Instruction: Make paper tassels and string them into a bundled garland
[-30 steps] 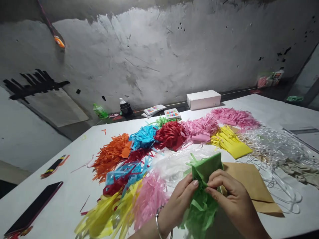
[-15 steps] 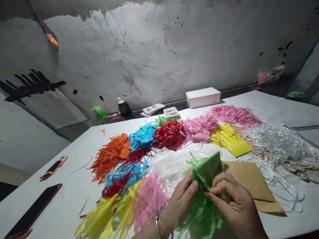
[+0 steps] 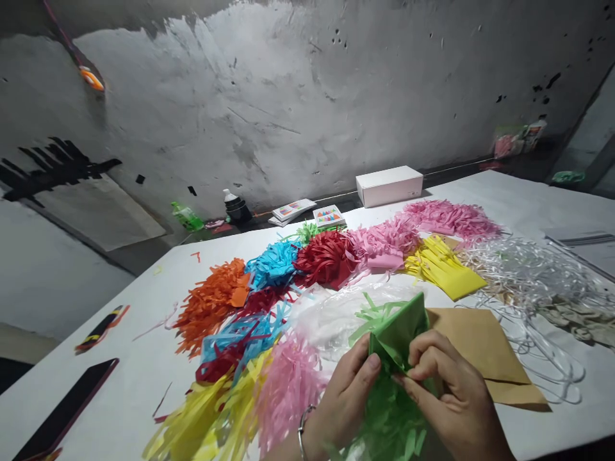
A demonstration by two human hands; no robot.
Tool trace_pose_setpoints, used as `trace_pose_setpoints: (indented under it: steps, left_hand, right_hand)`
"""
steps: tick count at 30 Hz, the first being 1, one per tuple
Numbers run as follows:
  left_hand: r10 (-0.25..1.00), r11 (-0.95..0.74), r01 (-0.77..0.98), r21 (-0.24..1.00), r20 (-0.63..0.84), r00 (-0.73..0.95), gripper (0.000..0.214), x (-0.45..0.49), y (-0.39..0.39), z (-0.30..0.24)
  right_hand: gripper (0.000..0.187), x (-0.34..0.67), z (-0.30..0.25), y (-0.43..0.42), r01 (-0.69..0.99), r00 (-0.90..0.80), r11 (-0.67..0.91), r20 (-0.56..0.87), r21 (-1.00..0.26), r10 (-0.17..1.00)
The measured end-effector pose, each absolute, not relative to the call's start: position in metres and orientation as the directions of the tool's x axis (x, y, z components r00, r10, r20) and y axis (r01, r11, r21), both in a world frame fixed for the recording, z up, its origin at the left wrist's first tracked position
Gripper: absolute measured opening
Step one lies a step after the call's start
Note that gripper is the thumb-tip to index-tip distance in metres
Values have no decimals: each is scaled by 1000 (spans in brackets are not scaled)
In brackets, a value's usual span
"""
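Both my hands pinch a piece of green fringed tissue paper (image 3: 396, 333) near the table's front edge. My left hand (image 3: 346, 397), with a silver bangle on its wrist, grips the paper's left side with closed fingers. My right hand (image 3: 444, 390) pinches the fold from the right, thumb and forefinger pressed together. The green fringe strips (image 3: 391, 429) hang down below my hands. A brown paper sheet (image 3: 485, 358) lies just right of my right hand.
Piles of cut fringe paper cover the white table (image 3: 144, 358): orange (image 3: 211, 301), blue (image 3: 273, 262), red (image 3: 327, 256), pink (image 3: 446, 218), yellow (image 3: 444, 269), white strips (image 3: 533, 275). A phone (image 3: 65, 410) lies at front left. A white box (image 3: 389, 186) stands at the far edge.
My hands have kept pinching and working the green paper, shifting slightly lower. The view has tilted a little; the piles have not moved.
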State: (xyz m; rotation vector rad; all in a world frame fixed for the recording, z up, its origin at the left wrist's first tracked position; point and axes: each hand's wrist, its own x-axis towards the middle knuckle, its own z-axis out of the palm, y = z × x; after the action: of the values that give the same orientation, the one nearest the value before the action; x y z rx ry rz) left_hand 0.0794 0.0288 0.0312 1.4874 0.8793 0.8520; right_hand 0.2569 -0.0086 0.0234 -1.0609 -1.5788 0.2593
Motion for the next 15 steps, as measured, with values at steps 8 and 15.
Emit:
trace_pose_setpoints:
  steps: [8,15]
  left_hand:
    - [862,-215,11,976,185,472,42,85,35,38]
    - [811,-337,155,929,202,549,39,89,33,40]
  right_hand:
    - [16,257,17,-14,415,109,546,635,-728,764]
    - [37,259,29,-13,566,243,590,800,-576,548]
